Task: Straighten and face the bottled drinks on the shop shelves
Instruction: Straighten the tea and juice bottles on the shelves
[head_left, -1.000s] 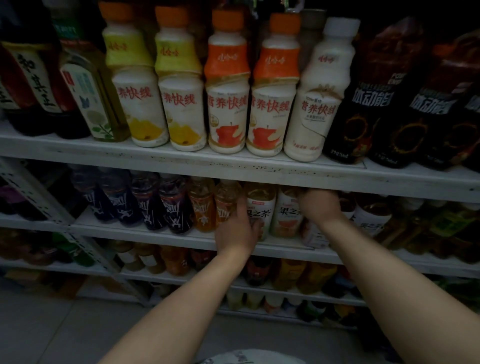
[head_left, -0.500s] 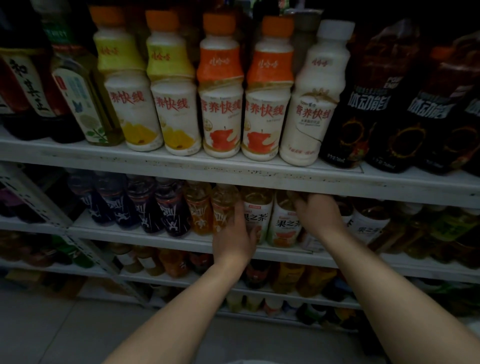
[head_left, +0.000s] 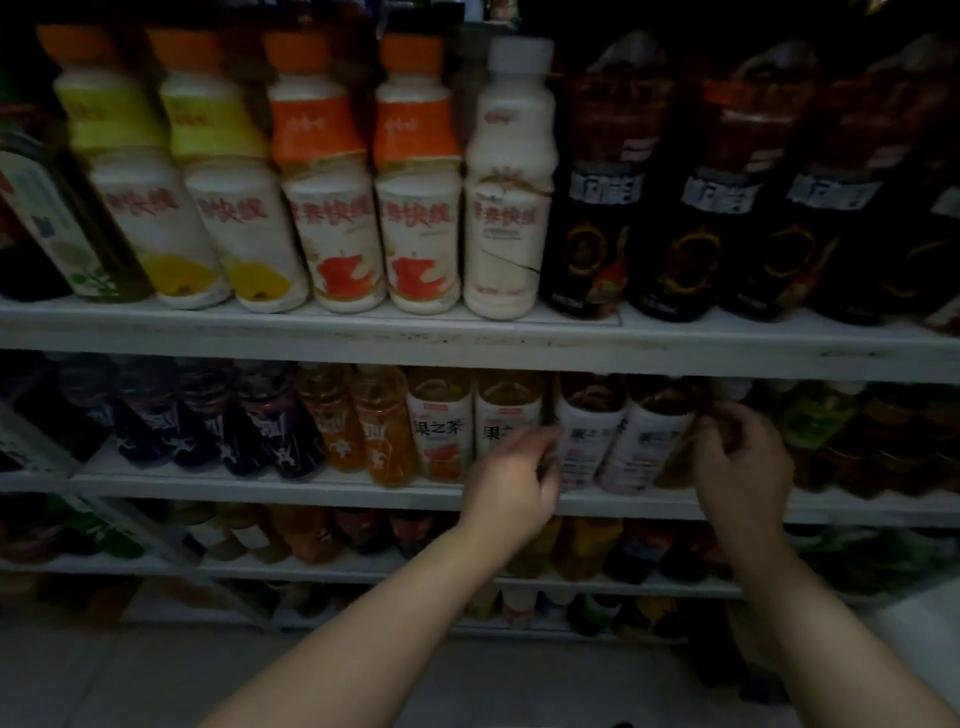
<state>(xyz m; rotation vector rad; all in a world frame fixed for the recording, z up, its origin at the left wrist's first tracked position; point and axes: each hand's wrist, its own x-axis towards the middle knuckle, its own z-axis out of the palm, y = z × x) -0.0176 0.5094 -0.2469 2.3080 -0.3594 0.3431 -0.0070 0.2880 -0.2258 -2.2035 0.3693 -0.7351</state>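
On the middle shelf (head_left: 311, 491) stand dark purple bottles (head_left: 270, 431), orange drinks (head_left: 384, 431), two fruit tea bottles (head_left: 441, 431) and two white-labelled bottles (head_left: 589, 441). My left hand (head_left: 514, 483) has its fingers curled against the left side of the first white-labelled bottle. My right hand (head_left: 743, 467) curls round an amber bottle (head_left: 675, 462) just right of the second white-labelled bottle (head_left: 647, 447); the hand hides most of it. The view is dim and blurred.
The top shelf (head_left: 467, 343) carries milk drinks with orange caps (head_left: 327, 208), one white-capped bottle (head_left: 506, 208) and dark bottles (head_left: 691, 223) at the right. Green bottles (head_left: 815, 415) stand right of my right hand. Lower shelves (head_left: 363, 569) hold more drinks above a pale floor (head_left: 156, 675).
Both hands have shifted right along the middle shelf, off the fruit tea bottles and onto the bottles beside them. The view has moved closer and to the right.
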